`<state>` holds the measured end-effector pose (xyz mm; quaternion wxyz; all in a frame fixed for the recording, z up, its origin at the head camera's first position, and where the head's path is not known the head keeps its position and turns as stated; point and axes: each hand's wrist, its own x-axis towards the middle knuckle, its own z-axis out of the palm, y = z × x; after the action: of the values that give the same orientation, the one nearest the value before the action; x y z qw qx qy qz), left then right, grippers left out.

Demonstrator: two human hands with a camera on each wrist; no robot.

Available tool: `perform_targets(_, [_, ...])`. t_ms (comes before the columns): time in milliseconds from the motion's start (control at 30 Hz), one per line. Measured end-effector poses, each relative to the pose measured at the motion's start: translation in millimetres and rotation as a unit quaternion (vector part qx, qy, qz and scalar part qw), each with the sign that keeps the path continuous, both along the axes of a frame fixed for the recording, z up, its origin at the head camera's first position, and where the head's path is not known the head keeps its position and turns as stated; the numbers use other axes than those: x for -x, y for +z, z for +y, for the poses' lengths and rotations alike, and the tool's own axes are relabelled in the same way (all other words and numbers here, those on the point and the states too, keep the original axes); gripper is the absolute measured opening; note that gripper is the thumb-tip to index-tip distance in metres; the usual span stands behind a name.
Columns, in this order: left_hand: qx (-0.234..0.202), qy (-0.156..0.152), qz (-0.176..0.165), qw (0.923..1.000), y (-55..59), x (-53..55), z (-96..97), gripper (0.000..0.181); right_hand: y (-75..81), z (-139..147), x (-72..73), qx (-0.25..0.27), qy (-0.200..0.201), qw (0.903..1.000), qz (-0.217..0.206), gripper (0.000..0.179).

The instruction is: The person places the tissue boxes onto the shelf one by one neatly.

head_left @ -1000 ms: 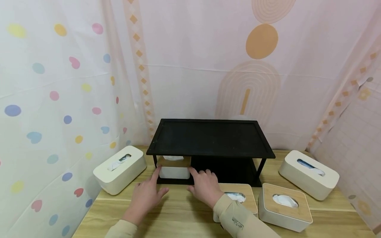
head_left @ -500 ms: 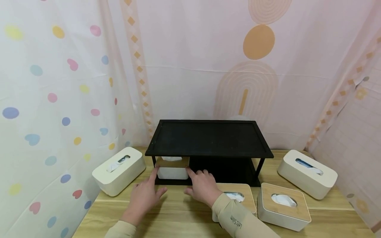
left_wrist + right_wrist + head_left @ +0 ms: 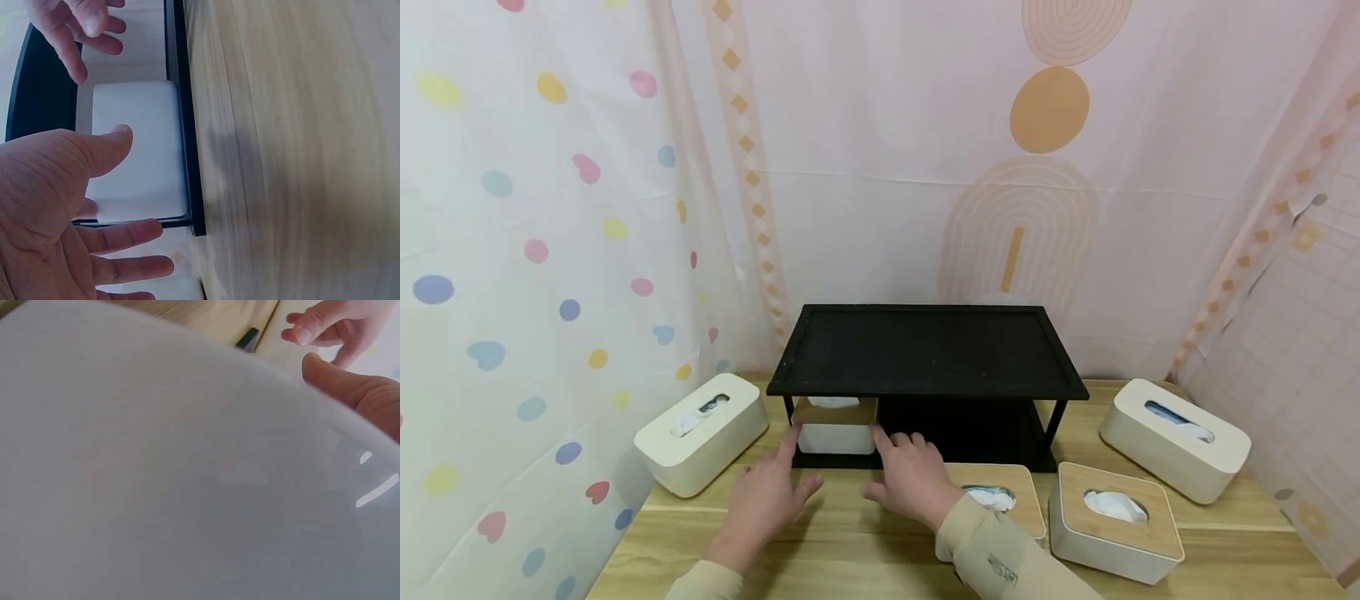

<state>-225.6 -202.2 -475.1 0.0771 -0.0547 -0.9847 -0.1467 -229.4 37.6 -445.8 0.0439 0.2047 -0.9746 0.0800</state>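
A white tissue box [image 3: 837, 438] with a wooden lid stands on the lower tier of a black two-tier rack [image 3: 928, 350], at its left end. Part of its lid is hidden under the top tier. My left hand [image 3: 765, 498] has its index finger straight at the box's left front corner, the thumb spread away. At the right front corner is the index fingertip of my right hand [image 3: 917, 479]. Seen from the left wrist, the box's white front [image 3: 140, 165] lies between both hands, and the left fingers [image 3: 134, 269] are relaxed and straight.
Two wooden-lidded tissue boxes stand at front right: one [image 3: 1026, 496] partly behind my right sleeve, another [image 3: 1120, 517] beside it. A white tissue box [image 3: 700, 433] is left of the rack, another [image 3: 1176, 437] far right. A white surface [image 3: 156, 475] fills most of the right wrist view.
The camera view shifts slightly. Both hands keep their places at the corners of the box, and the box stays put on the lower tier.
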Motion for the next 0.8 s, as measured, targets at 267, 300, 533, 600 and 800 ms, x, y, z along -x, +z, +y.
perform_targets(267, [-0.011,-0.015,-0.018,0.9997,3.6,-11.0,11.7,0.086,14.6,24.4,-17.4,0.055,0.013,0.9980,-0.029,0.090])
perform_targets(300, [-0.014,-0.019,-0.019,0.9995,3.5,-12.7,14.0,0.086,16.5,29.5,-19.4,0.061,0.014,0.9975,-0.033,0.090])
perform_targets(533, [-0.079,-0.076,-0.045,0.9930,3.3,-27.3,36.7,0.083,29.5,78.1,-30.8,0.098,0.017,0.9922,-0.076,0.091])
perform_targets(600, [-0.100,-0.102,-0.054,0.9883,3.7,-32.1,43.7,0.082,32.3,97.3,-33.6,0.098,0.023,0.9895,-0.103,0.094])
perform_targets(800, [-0.128,-0.180,-0.104,0.9697,5.8,-45.9,63.9,0.081,37.7,149.3,-38.0,0.060,0.052,0.9810,-0.177,0.112])
